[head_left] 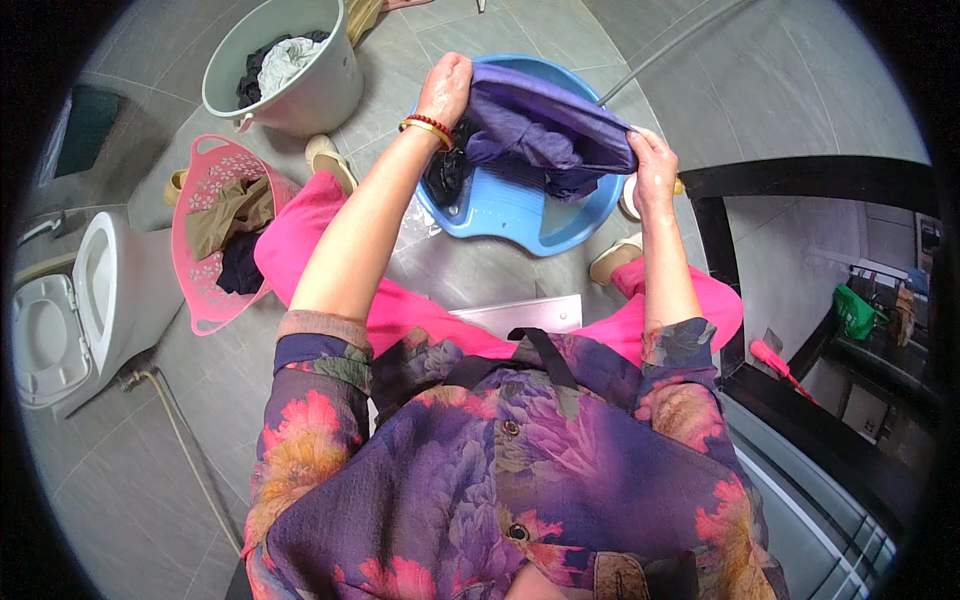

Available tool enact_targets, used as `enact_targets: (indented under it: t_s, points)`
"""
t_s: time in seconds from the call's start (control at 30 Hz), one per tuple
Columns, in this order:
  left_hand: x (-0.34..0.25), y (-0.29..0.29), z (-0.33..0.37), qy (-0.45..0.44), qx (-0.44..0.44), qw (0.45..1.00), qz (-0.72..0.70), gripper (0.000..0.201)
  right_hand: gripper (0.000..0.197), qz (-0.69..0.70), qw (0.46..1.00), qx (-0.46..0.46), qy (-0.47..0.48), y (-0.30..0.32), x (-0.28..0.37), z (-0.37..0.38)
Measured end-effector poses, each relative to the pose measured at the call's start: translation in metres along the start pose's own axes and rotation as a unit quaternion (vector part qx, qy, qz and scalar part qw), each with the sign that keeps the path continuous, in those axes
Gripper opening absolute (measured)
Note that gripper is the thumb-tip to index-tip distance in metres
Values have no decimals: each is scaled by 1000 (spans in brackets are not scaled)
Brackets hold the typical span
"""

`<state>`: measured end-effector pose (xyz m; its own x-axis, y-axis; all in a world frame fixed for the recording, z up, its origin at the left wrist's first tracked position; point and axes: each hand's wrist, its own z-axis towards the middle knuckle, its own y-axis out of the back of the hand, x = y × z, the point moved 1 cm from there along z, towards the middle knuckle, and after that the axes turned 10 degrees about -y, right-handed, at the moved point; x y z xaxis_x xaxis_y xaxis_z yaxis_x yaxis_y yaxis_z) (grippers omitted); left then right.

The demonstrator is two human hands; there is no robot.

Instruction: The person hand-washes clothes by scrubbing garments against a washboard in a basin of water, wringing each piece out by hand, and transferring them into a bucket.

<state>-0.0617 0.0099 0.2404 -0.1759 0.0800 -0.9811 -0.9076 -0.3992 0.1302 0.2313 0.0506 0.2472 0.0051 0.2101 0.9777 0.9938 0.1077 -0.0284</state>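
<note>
Purple cloth point(540, 125) stretched sideways over the blue basin point(507, 208) in the head view. With its forearm point(375, 220) slanted forward and inward, the left hand point(445, 92) clamped its fingers on one end; the right hand point(655, 170), reaching nearly straight ahead, had its fingers closed on the other.

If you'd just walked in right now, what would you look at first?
Probably the purple cloth at the top middle, held between the person's left hand and right hand over a bright blue basin. Next might come the hot-pink trousers on both sides below it, then the pink basket of clothes on the left, near the white toilet.
</note>
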Motion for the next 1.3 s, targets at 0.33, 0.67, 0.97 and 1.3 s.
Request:
enact_targets:
  t_s: [0.33, 0.67, 0.97, 1.3]
  points:
    - [-8, 17, -11, -106, -15, 889, 445, 34, 16, 68, 996, 43, 34, 7, 71, 18]
    - [78, 23, -29, -3, -168, 965, 204, 26, 13, 192, 970, 138, -50, -3, 157, 40]
    - [103, 56, -44, 57, -92, 936, 334, 33, 13, 93, 989, -21, -111, 34, 18, 49]
    - [135, 35, -101, 126, 145, 934, 301, 28, 12, 158, 959, 42, -232, 27, -54, 14]
